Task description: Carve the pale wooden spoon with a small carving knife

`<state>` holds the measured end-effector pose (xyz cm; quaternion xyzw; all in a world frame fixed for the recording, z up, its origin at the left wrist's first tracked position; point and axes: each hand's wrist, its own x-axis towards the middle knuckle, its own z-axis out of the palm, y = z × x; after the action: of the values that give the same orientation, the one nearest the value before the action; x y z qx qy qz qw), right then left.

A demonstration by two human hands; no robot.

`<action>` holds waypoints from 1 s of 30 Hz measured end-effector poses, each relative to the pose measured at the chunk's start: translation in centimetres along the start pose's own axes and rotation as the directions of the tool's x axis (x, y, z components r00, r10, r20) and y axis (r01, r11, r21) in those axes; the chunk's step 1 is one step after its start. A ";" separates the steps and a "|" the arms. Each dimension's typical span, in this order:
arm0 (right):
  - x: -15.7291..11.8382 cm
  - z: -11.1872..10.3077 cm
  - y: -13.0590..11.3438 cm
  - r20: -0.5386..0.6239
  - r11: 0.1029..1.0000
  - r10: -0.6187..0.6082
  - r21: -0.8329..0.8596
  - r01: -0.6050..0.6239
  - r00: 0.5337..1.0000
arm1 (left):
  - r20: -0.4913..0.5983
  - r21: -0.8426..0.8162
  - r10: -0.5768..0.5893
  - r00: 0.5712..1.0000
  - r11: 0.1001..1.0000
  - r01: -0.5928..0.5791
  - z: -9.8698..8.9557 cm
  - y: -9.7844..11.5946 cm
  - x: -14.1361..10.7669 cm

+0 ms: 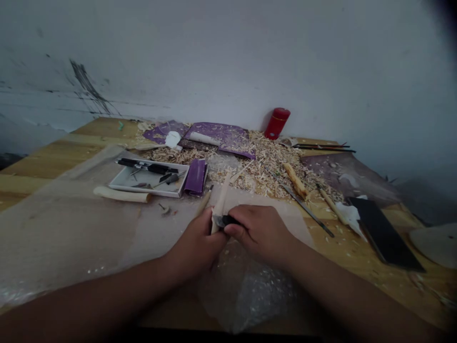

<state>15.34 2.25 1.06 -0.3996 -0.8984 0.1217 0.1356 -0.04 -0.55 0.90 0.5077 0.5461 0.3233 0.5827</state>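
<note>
A pale, slender carved piece of wood [222, 196] points up and away from me, its lower part gripped by my left hand [200, 240]. My right hand [255, 228] is closed round a short black-handled carving tool [228, 220]. The tool's grey, blade-like end lies against the wood just above my left thumb. My fingers hide part of the handle and the wood's lower end. Close to my left hand, a thin pointed stick [204, 200] rests on the plastic sheet [150, 233].
Wood shavings [264, 162] cover the back of the table around purple sheets [228, 133] and a red canister [277, 124]. At left are a white tray of tools [150, 191] and a curved wooden piece [121, 194]. A file [310, 212] and black slab [387, 233] lie right.
</note>
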 end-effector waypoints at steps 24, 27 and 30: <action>-0.1 -0.6 -0.1 0.046 0.993 -0.013 0.118 0.007 0.999 | 0.097 -0.090 -0.056 0.994 0.994 0.065 -0.1 -0.1 0.3; -0.1 -0.5 -0.5 0.075 0.988 -0.018 0.152 0.006 0.997 | 0.093 -0.053 -0.043 0.995 0.997 0.048 -0.1 0.0 0.2; -0.1 -0.5 -0.3 0.065 0.987 -0.024 0.158 0.013 0.998 | 0.076 -0.003 -0.029 0.997 1.000 0.029 -0.1 0.1 0.0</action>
<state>15.36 2.06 1.59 -0.3749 -0.8938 0.2042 0.1376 -0.14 -0.47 0.98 0.5105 0.5303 0.2962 0.6087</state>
